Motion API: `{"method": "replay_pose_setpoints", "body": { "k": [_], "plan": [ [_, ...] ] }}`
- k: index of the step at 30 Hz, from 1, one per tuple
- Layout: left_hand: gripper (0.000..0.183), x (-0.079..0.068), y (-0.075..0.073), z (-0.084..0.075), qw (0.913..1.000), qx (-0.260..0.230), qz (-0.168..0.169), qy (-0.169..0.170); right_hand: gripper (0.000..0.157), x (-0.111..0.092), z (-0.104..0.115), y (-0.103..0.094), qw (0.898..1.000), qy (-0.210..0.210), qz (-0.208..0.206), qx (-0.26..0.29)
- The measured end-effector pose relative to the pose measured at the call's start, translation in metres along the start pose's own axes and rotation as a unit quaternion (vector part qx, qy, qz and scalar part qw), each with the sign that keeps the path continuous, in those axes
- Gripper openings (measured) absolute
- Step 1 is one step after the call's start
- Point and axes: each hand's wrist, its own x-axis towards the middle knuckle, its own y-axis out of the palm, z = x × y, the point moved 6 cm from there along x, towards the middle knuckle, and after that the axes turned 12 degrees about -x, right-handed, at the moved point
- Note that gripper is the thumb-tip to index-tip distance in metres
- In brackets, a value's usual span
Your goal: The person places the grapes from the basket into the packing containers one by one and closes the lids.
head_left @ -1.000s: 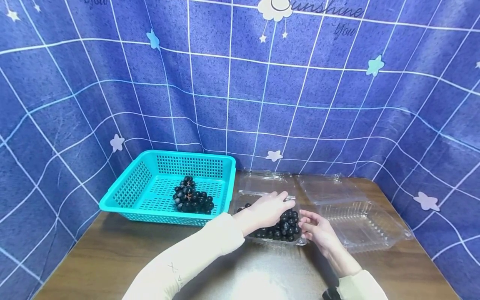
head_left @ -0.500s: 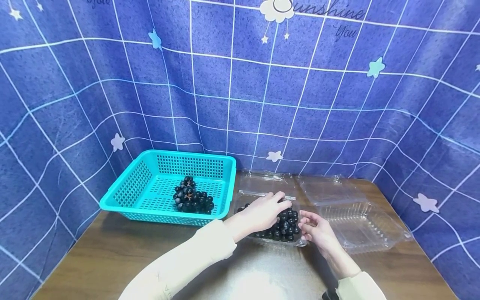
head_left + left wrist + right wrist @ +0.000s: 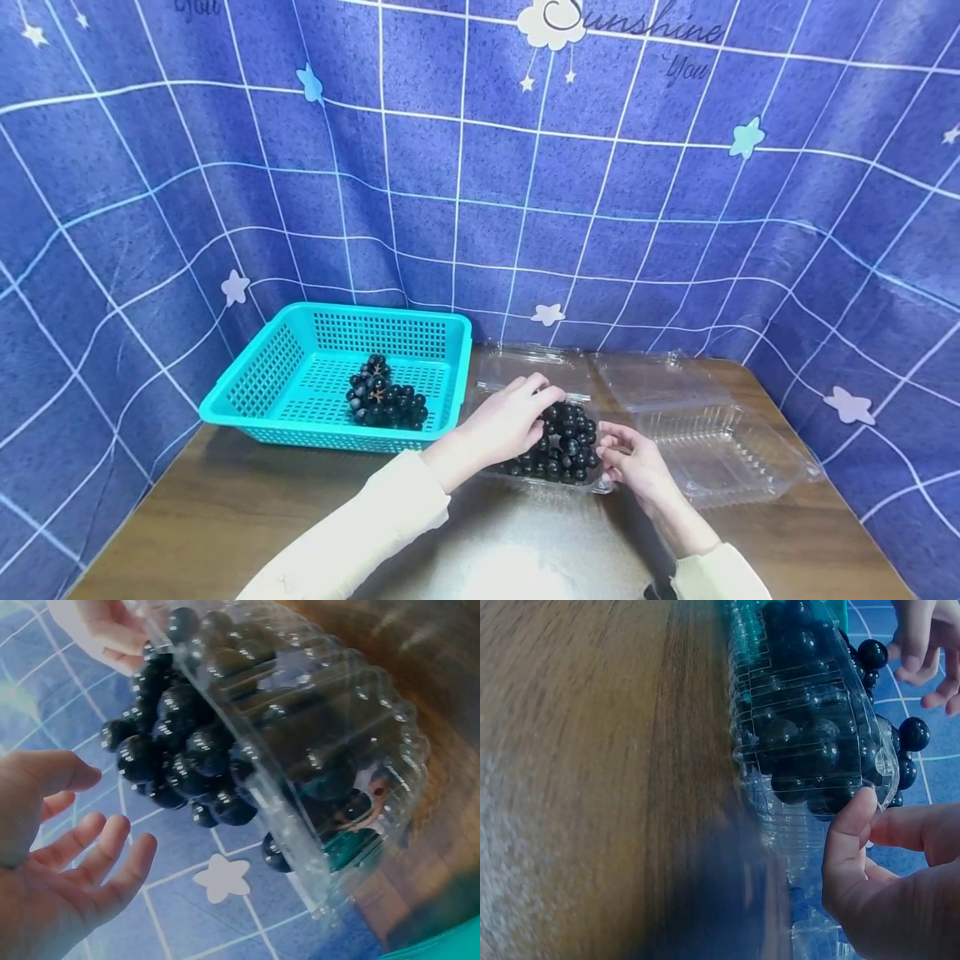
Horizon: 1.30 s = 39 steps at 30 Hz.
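A clear plastic clamshell box (image 3: 602, 484) stands on the table, its lid folded back, holding a bunch of dark grapes (image 3: 572, 442) heaped up to its rim. At the box's right front corner, my right hand (image 3: 633, 457) pinches the rim between thumb and fingers, as the right wrist view shows at the thumb (image 3: 849, 825). My left hand (image 3: 504, 422) hovers over the left part of the grapes. In the left wrist view its fingers are spread and loosely bent, a small gap from the grapes (image 3: 187, 750), with nothing held.
A turquoise plastic basket (image 3: 279, 375) stands on the left with another bunch of dark grapes (image 3: 386, 406) inside. On the right lies a second clear clamshell box (image 3: 731, 454), open. A blue curtain (image 3: 480, 150) closes off the back of the wooden table (image 3: 300, 500).
My left hand has drawn back leftward across the box, uncovering more of the grapes. The right hand keeps its place at the box's corner.
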Motion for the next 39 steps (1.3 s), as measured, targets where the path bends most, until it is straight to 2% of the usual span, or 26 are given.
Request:
{"method": "replay_pose_setpoints", "body": {
  "k": [4, 8, 16, 24, 28, 34, 39],
  "plan": [
    [0.048, -0.004, -0.010, 0.000, 0.9996, -0.009, -0.027, -0.009, 0.049, 0.001, 0.000, -0.001, 1.000, -0.004, -0.004, -0.004],
    [0.046, -0.008, -0.019, -0.002, 0.9989, -0.020, -0.038, -0.020, 0.050, 0.000, 0.000, -0.002, 1.000, -0.008, -0.003, -0.011],
    [0.045, -0.026, -0.024, -0.003, 0.9948, -0.073, -0.050, -0.052, 0.049, 0.001, -0.001, -0.001, 1.000, -0.008, 0.015, -0.009],
    [0.047, -0.044, -0.031, -0.007, 0.9888, -0.093, -0.095, -0.069, 0.050, 0.000, -0.004, -0.001, 1.000, -0.013, 0.018, -0.018],
    [0.046, -0.054, -0.034, -0.008, 0.9836, -0.113, -0.108, -0.088, 0.049, -0.001, -0.005, -0.001, 1.000, -0.012, 0.016, -0.016],
    [0.048, -0.070, -0.031, -0.005, 0.9735, -0.154, -0.111, -0.127, 0.050, -0.001, -0.003, -0.001, 1.000, -0.012, 0.014, -0.013],
    [0.048, -0.083, -0.031, -0.004, 0.9598, -0.202, -0.127, -0.148, 0.050, -0.001, -0.002, -0.001, 1.000, -0.014, 0.012, -0.013]
  ]
}}
